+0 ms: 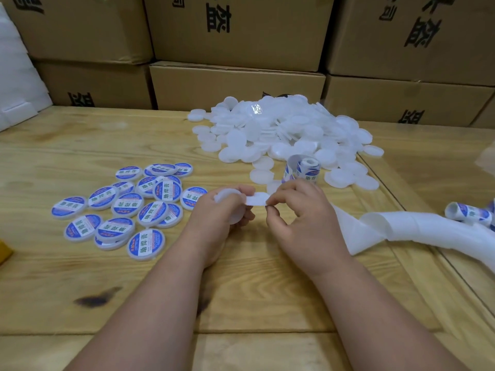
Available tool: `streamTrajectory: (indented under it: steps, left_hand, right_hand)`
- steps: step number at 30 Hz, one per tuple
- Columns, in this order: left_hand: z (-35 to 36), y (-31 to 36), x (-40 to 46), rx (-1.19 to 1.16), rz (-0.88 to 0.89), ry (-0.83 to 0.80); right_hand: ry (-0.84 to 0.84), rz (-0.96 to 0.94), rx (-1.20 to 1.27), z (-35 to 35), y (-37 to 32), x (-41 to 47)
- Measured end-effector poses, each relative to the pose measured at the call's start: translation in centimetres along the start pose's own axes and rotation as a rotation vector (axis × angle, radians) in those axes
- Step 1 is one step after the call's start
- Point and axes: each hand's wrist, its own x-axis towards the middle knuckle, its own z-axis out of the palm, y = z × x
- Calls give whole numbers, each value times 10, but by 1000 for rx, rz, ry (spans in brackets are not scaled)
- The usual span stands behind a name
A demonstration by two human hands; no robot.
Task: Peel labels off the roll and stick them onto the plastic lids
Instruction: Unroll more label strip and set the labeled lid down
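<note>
My left hand (217, 212) grips a blank white plastic lid (230, 207) above the wooden table. My right hand (297, 210) pinches the edge of a label (255, 198) whose white back faces me, held against the lid. The label roll (302, 168) stands just beyond my right hand, blue and white labels on it. A heap of blank white lids (281, 132) lies behind it. Several labelled lids (126, 207) with blue and white stickers lie to the left.
Empty white backing strip (401, 228) trails right across the table (80, 290) to a second roll (468, 212). Stacked cardboard boxes (235, 84) line the back edge. White foam (16, 76) stands far left, a yellow object (4, 251) at the left edge.
</note>
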Motion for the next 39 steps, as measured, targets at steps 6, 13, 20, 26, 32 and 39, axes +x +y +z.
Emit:
streamTrajectory:
  steps: [6, 13, 20, 26, 32, 39]
  left_hand:
    - [-4, 4, 2, -250, -30, -8]
    - [8, 3, 5, -234, -57, -29]
    - [9, 2, 3, -250, -81, -140]
    - [10, 2, 1, -215, -65, -166]
    - [10, 1, 2, -191, -60, -177]
    - [10, 0, 3, -159, -63, -166]
  right_hand:
    - [95, 391, 449, 1, -7, -3]
    - [25, 464, 736, 1, -18, -4]
    - [-58, 555, 944, 2, -17, -1]
    - [-135, 574, 891, 7, -11, -5]
    - [-132, 579, 900, 8, -10, -5]
    - [-93, 600, 953, 9, -9, -4]
